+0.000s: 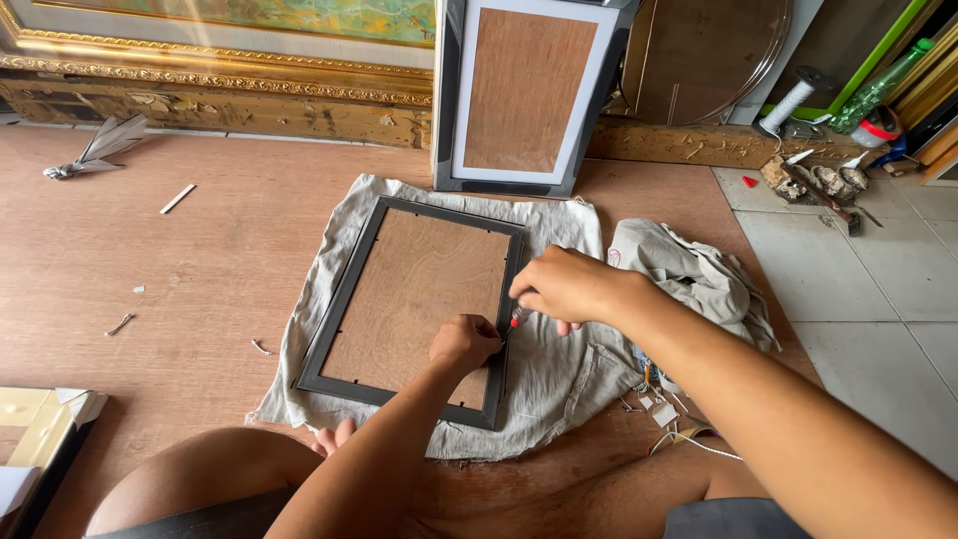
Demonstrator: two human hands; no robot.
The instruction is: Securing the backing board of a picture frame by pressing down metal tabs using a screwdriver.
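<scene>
- Lay face down on a pale grey cloth (559,384) spread over the wooden floor (180,269): a dark picture frame (344,324) with a brown backing board (414,294) set inside it.
- Rested on the lower right part of that backing board, just inside the frame's right rail: the left hand (464,342), curled into a loose fist, fingers folded under and pressing down; nothing visibly gripped, though the fingertips stayed hidden.
- Hovered at the frame's right rail, just above and beside the left hand: the right hand (569,287), fingers closed around a small tool (519,316) with a red tip showing below the knuckles, that tip touching or nearly touching the rail; could not tell which.
- Stood upright behind the cloth, leaning against the wall: a second frame (524,95) with black edge, white border and brown board.
- Bunched to the right of the flat frame, partly on the pale tiles (848,269): a crumpled beige cloth (699,274).
- Scattered near the right forearm on the floor: small white scraps (664,411).
- Showed at the bottom edge: bare knees (200,479), bent either side of the arms.
</scene>
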